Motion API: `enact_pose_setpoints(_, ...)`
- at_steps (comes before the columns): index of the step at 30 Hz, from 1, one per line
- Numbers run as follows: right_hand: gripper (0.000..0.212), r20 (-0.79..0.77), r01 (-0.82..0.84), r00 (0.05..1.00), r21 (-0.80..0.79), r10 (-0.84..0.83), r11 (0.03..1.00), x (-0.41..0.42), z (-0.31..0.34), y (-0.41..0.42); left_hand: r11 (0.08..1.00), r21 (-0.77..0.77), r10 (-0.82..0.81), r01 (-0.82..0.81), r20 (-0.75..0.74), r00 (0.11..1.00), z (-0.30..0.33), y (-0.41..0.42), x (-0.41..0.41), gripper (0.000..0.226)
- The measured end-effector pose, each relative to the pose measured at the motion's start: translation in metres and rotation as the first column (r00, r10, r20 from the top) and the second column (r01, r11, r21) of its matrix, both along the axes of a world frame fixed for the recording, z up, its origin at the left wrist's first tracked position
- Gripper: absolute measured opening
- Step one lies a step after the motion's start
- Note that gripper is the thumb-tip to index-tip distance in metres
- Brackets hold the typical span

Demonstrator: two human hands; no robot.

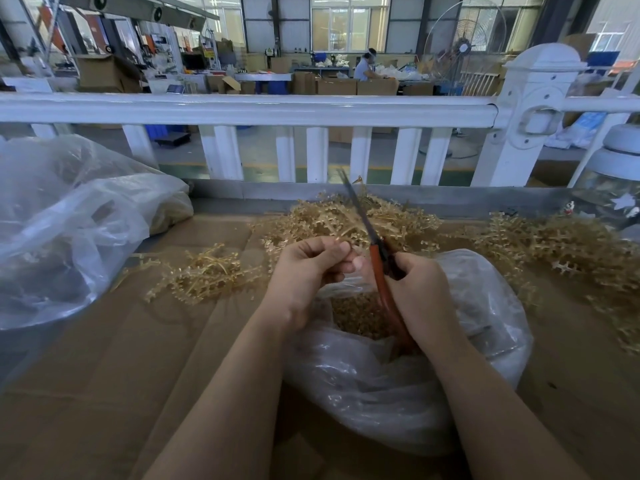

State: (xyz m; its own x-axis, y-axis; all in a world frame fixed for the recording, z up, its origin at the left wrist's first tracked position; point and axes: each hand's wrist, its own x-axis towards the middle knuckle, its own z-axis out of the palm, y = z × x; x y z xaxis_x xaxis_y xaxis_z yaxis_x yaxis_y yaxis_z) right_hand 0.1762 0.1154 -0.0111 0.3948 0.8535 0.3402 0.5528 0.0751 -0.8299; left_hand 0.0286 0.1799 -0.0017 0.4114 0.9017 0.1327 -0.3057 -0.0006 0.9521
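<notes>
Tan sprig (347, 242), pinched by left hand (304, 268), is seemingly being trimmed; scissors (375, 259), gripped by right hand (419, 292), must be brought onto it.

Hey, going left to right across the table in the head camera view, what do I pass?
Clear plastic bag → small sprue pile → left hand pinching a sprue piece → orange-handled scissors → right hand gripping them → large sprue pile.

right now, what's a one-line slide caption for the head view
Left hand pinches a tan plastic strip while the right hand grips orange-handled shears above a clear bag of cut pieces
</notes>
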Motion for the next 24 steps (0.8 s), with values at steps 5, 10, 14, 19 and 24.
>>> enact_pose_setpoints(5, 0.024, -0.238, -0.047, 0.969, 0.062, 0.061, 0.997, 0.0002, 0.0034, -0.0003, 0.998, 0.027, -0.062, 0.063, -0.033, 0.998, -0.0022, -0.0022, 0.0029, 0.004)
enact_pose_setpoints(10, 0.014, -0.163, -0.043, 0.985, 0.054, 0.052, 0.998, 0.0008, 0.0025, 0.0013, 0.997, 0.024, -0.076, 0.078, -0.061, 0.995, -0.0027, -0.003, 0.0048, 0.004)
enact_pose_setpoints(14, 0.011, -0.148, -0.042, 0.988, 0.065, 0.051, 0.997, 0.0003, 0.0005, 0.002, 0.999, -0.015, -0.041, 0.041, -0.003, 0.999, -0.0005, -0.0028, 0.0031, 0.007)
enact_pose_setpoints(19, 0.012, -0.137, -0.017, 0.99, 0.076, 0.027, 0.997, -0.0007, -0.0002, 0.002, 0.998, -0.058, 0.031, -0.029, 0.029, 0.999, 0.0012, -0.0025, 0.0034, 0.005)
enact_pose_setpoints(24, 0.017, -0.14, -0.025, 0.989, 0.092, 0.037, 0.995, -0.0017, 0.0009, -0.0006, 0.997, -0.075, 0.035, -0.03, 0.065, 0.997, 0.003, -0.0043, 0.0026, 0.009)
